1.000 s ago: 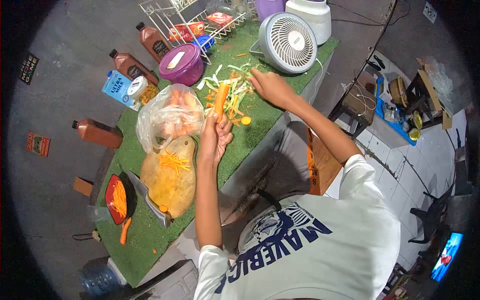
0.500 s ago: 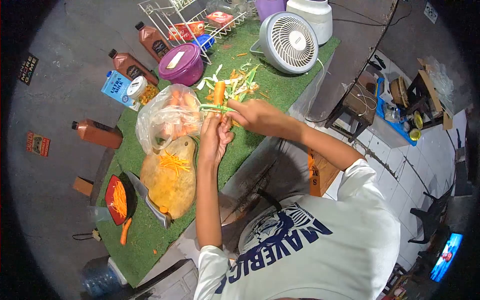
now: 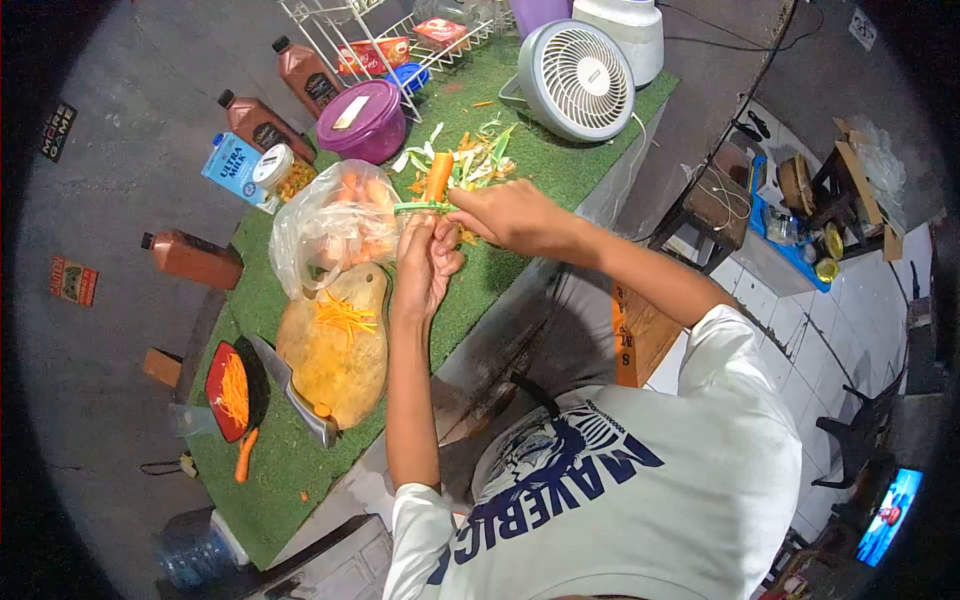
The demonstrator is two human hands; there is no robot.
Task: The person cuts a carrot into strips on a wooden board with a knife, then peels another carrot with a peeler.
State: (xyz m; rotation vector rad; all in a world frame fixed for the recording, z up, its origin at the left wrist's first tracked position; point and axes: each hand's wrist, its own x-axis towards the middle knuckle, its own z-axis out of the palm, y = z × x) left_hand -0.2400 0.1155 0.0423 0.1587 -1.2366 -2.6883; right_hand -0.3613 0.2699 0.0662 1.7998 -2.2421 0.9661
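My left hand (image 3: pixel 425 268) is closed around the lower end of an orange carrot (image 3: pixel 438 178), whose upper part sticks out above the fingers. In my right hand (image 3: pixel 505 217) is a green peeler (image 3: pixel 424 207), lying crosswise against the carrot; its blade is too small to make out. Just beyond the carrot lies a heap of pale and orange peelings (image 3: pixel 490 160). A clear plastic bag (image 3: pixel 335 225) with carrots sits left of my left hand. Closer to me, a wooden cutting board (image 3: pixel 335 365) bears thin carrot strips (image 3: pixel 345 317) and a small carrot piece.
A large knife (image 3: pixel 295 392) lies along the board's left edge, beside a red-and-black bowl (image 3: pixel 218 395) of carrot strips and a loose carrot (image 3: pixel 246 455). A purple tub (image 3: pixel 365 125), wire rack (image 3: pixel 375 45) and fan (image 3: pixel 577 80) stand at the back.
Both hands have shifted slightly with the carrot, which leans a little more to the right. The peeler lies more level across it. The whole view has moved slightly.
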